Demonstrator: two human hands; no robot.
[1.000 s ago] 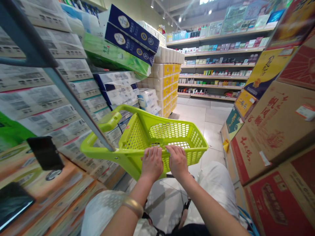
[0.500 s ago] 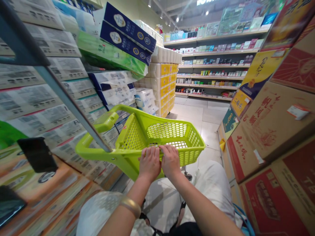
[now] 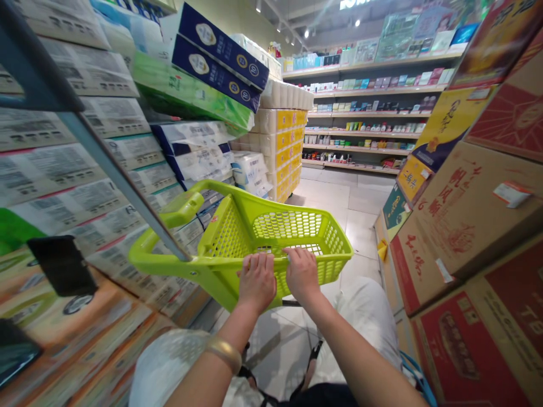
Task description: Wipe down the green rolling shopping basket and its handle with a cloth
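A lime-green shopping basket point(image 3: 331, 259) with mesh walls stands in front of my knees. My left hand point(image 3: 258, 282) is closed over its near rim, fingers curled over the edge. A short way along the same rim, my right hand point(image 3: 302, 276) also grips, its fingertips bent over to the inner side. A gap shows between the two hands. The basket's grey metal pull handle point(image 3: 123, 181) slants up to the left edge of view. My thumbs are mostly hidden behind the hands.
Stacked tissue packs point(image 3: 207, 152) line the left side, with dark blue boxes point(image 3: 220, 56) tilted on top. Cardboard cartons point(image 3: 475, 203) are piled on the right. Tiled floor point(image 3: 360, 198) leads to stocked shelves point(image 3: 365, 113). A black phone-like object point(image 3: 63, 265) is at lower left.
My right hand has slid rightward along the rim, away from my left hand, opening a gap between them. My left hand and the basket have barely moved.
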